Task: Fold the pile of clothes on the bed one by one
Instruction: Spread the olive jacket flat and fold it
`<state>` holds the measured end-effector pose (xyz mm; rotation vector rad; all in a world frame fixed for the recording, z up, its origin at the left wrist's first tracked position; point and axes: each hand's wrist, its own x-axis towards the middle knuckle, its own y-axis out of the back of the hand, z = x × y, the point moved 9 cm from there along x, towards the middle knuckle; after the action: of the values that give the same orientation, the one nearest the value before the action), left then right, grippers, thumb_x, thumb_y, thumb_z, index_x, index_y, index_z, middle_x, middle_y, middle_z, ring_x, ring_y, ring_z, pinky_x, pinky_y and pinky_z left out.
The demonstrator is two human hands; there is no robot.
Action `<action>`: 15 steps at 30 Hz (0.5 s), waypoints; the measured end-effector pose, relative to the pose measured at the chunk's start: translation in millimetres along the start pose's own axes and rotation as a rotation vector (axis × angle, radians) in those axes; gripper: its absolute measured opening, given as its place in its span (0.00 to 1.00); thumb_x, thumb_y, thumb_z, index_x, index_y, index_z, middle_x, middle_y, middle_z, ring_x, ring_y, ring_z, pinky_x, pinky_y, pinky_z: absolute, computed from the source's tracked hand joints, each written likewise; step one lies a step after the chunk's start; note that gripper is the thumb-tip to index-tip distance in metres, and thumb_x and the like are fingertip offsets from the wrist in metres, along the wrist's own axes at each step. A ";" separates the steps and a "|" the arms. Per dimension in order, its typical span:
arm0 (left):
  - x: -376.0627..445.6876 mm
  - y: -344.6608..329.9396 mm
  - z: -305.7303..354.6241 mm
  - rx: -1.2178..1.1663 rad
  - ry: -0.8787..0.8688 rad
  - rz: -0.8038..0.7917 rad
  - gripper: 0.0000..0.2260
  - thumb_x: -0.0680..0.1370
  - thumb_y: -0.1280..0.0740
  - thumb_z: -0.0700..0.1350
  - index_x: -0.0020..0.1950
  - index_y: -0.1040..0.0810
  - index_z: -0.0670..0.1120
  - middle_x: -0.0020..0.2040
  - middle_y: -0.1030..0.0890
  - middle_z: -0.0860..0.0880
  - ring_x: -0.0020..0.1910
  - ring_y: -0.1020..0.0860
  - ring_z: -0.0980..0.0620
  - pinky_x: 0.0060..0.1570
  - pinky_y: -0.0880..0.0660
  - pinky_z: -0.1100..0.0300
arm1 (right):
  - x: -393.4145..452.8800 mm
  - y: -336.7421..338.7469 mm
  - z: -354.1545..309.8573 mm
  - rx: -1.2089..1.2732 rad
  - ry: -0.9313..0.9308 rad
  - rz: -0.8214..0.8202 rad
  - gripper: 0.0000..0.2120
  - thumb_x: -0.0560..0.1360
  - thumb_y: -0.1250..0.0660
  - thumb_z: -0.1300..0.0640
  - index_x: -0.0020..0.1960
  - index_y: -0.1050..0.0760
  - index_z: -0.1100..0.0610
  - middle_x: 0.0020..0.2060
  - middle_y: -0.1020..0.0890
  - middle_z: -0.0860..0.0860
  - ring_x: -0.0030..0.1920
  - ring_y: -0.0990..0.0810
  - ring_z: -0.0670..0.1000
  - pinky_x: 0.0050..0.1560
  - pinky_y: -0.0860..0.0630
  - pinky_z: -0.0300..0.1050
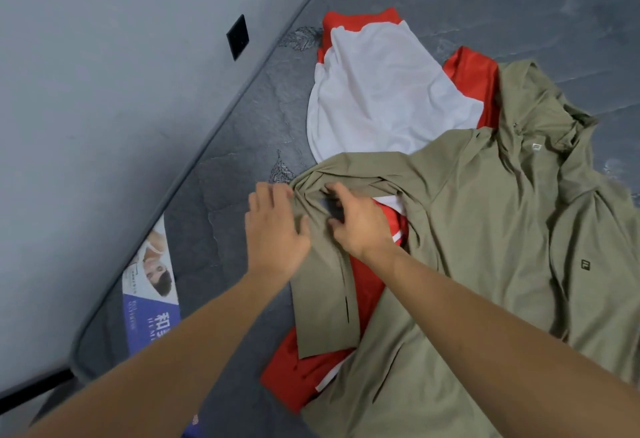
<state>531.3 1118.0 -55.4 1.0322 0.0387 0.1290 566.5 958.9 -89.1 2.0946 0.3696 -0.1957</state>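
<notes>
An olive hooded jacket (485,229) lies spread over the grey mattress (242,132), its hood at the upper right and one sleeve bent toward the left. My left hand (273,229) and my right hand (356,219) both pinch the bunched cuff end of that sleeve, side by side. Under the jacket lies a red and white garment (381,91), its white part showing above the sleeve and red parts showing below my right forearm.
A grey wall (104,91) with a black square plate (238,37) runs along the mattress's left edge. A printed label (152,288) is stuck on the mattress near my left forearm. Bare mattress shows at the top right.
</notes>
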 end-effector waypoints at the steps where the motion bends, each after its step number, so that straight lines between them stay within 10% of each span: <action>1: -14.6 2.6 14.5 0.011 -0.082 -0.005 0.17 0.72 0.26 0.53 0.54 0.30 0.49 0.55 0.30 0.49 0.55 0.29 0.46 0.48 0.25 0.48 | -0.4 -4.5 0.8 0.154 -0.067 -0.009 0.28 0.71 0.29 0.61 0.69 0.29 0.46 0.48 0.16 0.48 0.51 0.18 0.55 0.53 0.21 0.51; 4: -63.9 -30.4 24.6 -0.003 -0.107 -0.320 0.22 0.71 0.34 0.71 0.49 0.29 0.54 0.50 0.29 0.56 0.53 0.27 0.51 0.49 0.24 0.49 | -2.2 -18.3 2.8 0.368 -0.200 -0.047 0.23 0.72 0.30 0.65 0.64 0.26 0.51 0.42 0.15 0.49 0.50 0.17 0.54 0.54 0.22 0.51; 7: -107.5 -59.7 24.7 0.177 -0.086 -0.602 0.41 0.62 0.36 0.81 0.65 0.31 0.55 0.61 0.32 0.53 0.64 0.33 0.49 0.62 0.28 0.48 | -12.0 -32.9 6.8 0.290 -0.302 -0.195 0.26 0.73 0.29 0.62 0.68 0.32 0.53 0.55 0.19 0.58 0.56 0.20 0.60 0.54 0.24 0.50; 12: -152.0 -69.4 19.3 0.296 -0.135 -0.683 0.58 0.64 0.22 0.67 0.83 0.51 0.49 0.79 0.49 0.48 0.80 0.48 0.45 0.78 0.41 0.46 | -44.1 -46.1 12.7 0.184 -0.423 -0.360 0.31 0.73 0.29 0.58 0.72 0.38 0.56 0.65 0.25 0.61 0.64 0.23 0.64 0.63 0.23 0.55; 15: -155.7 -56.9 20.5 0.216 -0.150 -0.511 0.37 0.74 0.28 0.54 0.79 0.40 0.51 0.75 0.40 0.49 0.77 0.38 0.47 0.72 0.33 0.51 | -67.4 -49.9 22.7 0.199 -0.496 -0.374 0.31 0.72 0.30 0.58 0.70 0.40 0.58 0.61 0.23 0.60 0.60 0.20 0.64 0.59 0.20 0.60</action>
<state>383.8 1052.2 -98.2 1.2139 0.1812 -0.4253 486.4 951.7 -121.9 2.0632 0.4474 -0.9854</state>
